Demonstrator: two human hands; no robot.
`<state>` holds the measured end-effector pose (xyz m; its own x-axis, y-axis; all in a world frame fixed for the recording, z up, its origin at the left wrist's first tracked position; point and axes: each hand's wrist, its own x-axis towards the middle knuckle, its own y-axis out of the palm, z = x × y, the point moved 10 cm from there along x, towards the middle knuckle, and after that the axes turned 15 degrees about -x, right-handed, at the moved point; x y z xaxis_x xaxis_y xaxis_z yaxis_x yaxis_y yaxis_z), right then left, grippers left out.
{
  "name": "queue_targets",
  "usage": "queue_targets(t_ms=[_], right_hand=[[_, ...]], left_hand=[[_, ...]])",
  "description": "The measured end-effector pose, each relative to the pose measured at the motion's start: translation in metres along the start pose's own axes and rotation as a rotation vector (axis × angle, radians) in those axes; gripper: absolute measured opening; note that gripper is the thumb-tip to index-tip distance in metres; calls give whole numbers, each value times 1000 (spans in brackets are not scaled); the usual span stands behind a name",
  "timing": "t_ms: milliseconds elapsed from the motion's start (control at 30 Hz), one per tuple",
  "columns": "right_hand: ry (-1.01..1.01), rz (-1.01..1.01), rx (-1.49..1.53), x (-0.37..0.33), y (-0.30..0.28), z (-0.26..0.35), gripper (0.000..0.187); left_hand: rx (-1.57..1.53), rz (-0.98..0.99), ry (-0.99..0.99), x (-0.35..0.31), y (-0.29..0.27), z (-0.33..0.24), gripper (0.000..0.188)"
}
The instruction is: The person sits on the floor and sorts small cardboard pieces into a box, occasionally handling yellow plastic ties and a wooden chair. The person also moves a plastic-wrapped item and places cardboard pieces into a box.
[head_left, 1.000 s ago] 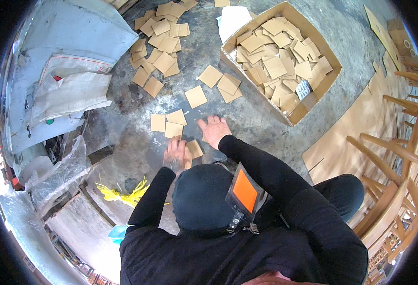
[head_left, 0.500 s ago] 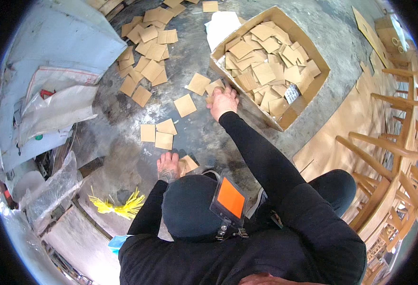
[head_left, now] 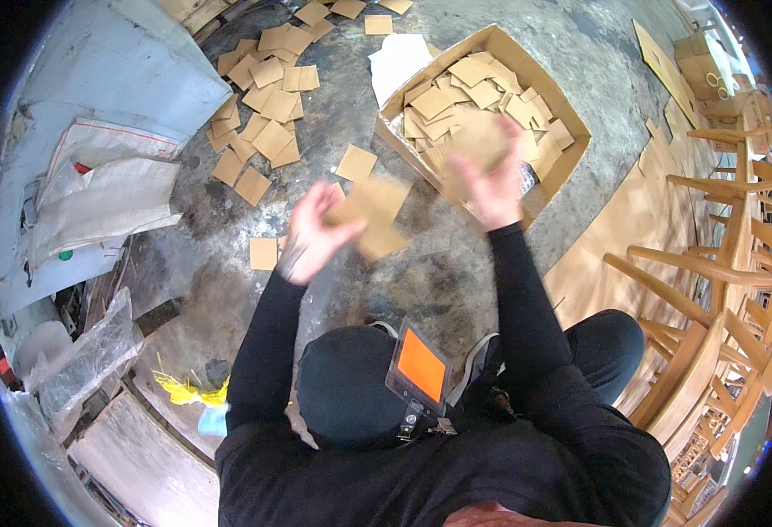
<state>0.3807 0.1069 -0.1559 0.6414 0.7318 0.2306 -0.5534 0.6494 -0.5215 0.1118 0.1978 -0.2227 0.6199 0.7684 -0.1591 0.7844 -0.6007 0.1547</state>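
My left hand (head_left: 314, 230) is raised above the floor and grips thin brown square cards (head_left: 384, 200), blurred by motion, between thumb and fingers. My right hand (head_left: 495, 191) is over the near side of an open cardboard box (head_left: 569, 167). Its fingers and thumb close around another blurred brown square card (head_left: 476, 140); I cannot tell how many are in it. Many like squares (head_left: 469, 72) lie heaped inside the box. On the floor, one square (head_left: 356, 163) lies beyond my left hand, and another (head_left: 263, 254) lies left of my wrist.
A loose spread of squares (head_left: 272, 104) covers the floor at the far left. White sheet material (head_left: 397, 63) lies beside the box. Wooden chair legs (head_left: 685, 285) line the right side. Yellow strips (head_left: 188, 389) lie at lower left; an orange badge (head_left: 421, 364) hangs before me.
Both hands have lifted off the floor with squares in them. The left has moved up and forward; the right has swung rightward over the box. Squares near both hands have been taken up.
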Motion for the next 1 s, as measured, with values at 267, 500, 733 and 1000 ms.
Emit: queue_targets(t_ms=[267,500,733,1000], right_hand=[[-303,66,-240,4,18,39,26],[-215,586,-860,-37,227,-34,53],[-102,715,-962,-35,234,-62,61],[-520,1213,-662,-170,295,23,36]], left_hand=[[1083,-24,-69,91,-10,27,56],[1403,-126,110,31,-18,105,56],[924,-352,24,-39,-80,66,37],[1183,-391,-351,-86,-159,101,68]])
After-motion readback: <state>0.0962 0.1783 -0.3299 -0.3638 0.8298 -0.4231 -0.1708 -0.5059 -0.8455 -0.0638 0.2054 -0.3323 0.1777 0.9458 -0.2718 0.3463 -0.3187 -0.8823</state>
